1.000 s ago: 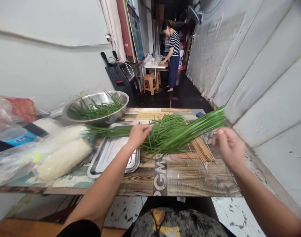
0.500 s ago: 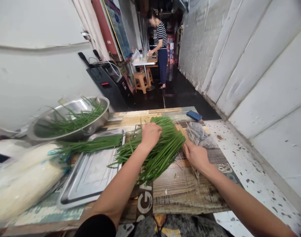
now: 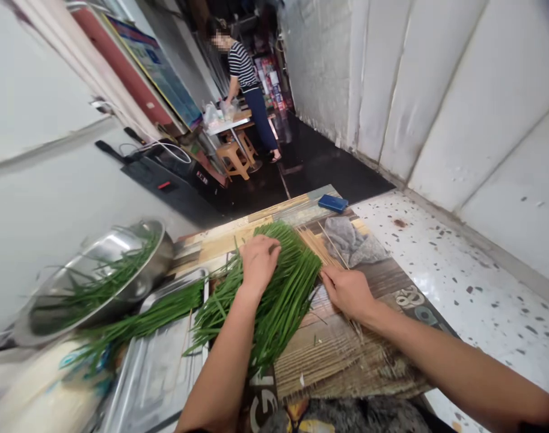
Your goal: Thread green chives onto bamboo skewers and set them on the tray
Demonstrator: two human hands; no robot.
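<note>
A thick pile of green garlic chives lies across the middle of the wooden-patterned table. My left hand is over its upper left part, fingers curled closed on some of the chives. Beside the cut ends, my right hand is closed at a bundle of thin bamboo skewers; its fingertips are partly hidden, and how many skewers they grip I cannot tell. One separate skewer slants toward a grey cloth. On the left, more chives lie over a metal tray.
A steel bowl with loose chives stands at the left, near a plastic bag of pale contents. A blue box sits at the table's far edge. Beyond, a person in a striped top stands by a small table with stools.
The camera view has tilted and turned, so the room slants. Both hands remain at the chives and skewers, with only slight movement. The person in the background leans over the small table.
</note>
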